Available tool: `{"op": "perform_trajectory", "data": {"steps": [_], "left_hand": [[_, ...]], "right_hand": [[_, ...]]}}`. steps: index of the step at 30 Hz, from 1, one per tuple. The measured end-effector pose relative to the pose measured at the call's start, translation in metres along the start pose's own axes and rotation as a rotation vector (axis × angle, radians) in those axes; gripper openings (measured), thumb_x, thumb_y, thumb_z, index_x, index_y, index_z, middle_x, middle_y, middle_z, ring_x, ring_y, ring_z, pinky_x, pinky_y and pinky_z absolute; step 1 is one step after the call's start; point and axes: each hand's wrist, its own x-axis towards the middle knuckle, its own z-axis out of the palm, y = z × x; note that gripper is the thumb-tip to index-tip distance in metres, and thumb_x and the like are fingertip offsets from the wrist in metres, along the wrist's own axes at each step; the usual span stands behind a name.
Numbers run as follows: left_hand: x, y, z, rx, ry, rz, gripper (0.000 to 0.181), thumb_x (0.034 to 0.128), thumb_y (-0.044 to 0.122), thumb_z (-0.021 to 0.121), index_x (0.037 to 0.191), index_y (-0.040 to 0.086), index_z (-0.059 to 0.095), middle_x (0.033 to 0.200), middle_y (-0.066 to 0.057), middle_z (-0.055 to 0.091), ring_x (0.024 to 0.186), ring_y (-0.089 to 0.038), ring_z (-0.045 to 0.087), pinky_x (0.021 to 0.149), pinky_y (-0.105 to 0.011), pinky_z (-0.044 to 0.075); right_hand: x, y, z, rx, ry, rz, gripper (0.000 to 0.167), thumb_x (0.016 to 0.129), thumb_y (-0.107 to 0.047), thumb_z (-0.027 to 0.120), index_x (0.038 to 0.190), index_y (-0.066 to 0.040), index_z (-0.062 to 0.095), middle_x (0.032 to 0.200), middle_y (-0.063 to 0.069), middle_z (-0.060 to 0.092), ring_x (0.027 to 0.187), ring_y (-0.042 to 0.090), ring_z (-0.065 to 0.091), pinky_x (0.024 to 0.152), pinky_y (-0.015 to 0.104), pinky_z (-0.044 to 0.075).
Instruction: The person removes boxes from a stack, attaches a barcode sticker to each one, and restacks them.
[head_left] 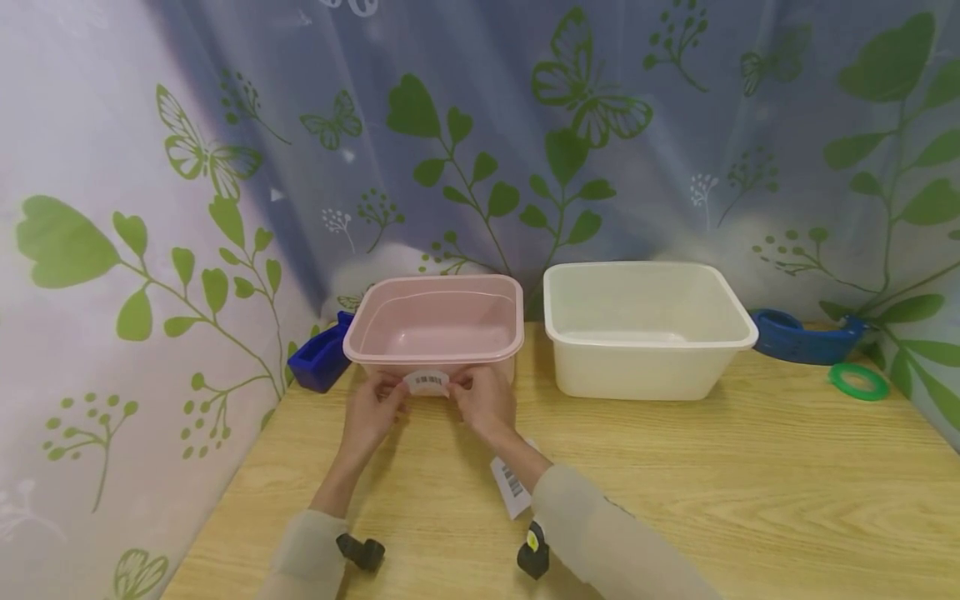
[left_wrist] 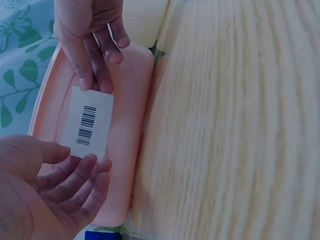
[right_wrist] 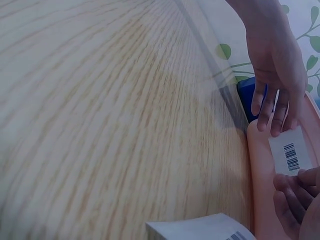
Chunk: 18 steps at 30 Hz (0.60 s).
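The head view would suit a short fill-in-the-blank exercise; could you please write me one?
1. The left hand and the right hand pinch a white label printed with a ____.
2. They hold it at the front of the tub coloured ____.
3. The flat ring to the right of the white tub is coloured ____.
4. A second label is partly hidden by the ____ forearm.
Missing words: barcode; pink; green; right.

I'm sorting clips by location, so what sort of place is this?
Probably a small indoor work corner, though home or workshop I can't tell: a table, leaf-print cloth hanging behind it, and a barcode label in hand.
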Motion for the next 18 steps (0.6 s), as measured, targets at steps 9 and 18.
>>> {"op": "perform_trajectory", "data": {"steps": [9,18], "left_hand": [[-0.0025,0.0025,-0.0030,0.000,-0.002,-0.013,0.019,0.1025,0.011,0.064,0.112,-0.005,0.067,0.101,-0.027,0.072,0.081,-0.037,0.074,0.067,-0.039,0.063],[-0.0043,0.0013,-0.0040,-0.031,-0.005,-0.008,0.017,0.1015,0.005,0.063,0.112,-0.008,0.067,0.101,-0.029,0.072,0.079,-0.035,0.074,0.067,-0.041,0.064]], "right_hand": [[-0.0025,-0.0009,-0.0041,0.019,0.006,0.001,0.006,0.092,-0.016,0.079,0.090,-0.011,0.080,0.077,0.001,0.075,0.045,0.008,0.058,0.044,0.025,0.047],[-0.0022,0.0030,-0.0064,0.054,0.010,-0.033,0.004,0.091,-0.011,0.079,0.094,-0.008,0.079,0.083,0.002,0.076,0.057,0.008,0.064,0.056,0.026,0.055]]}}
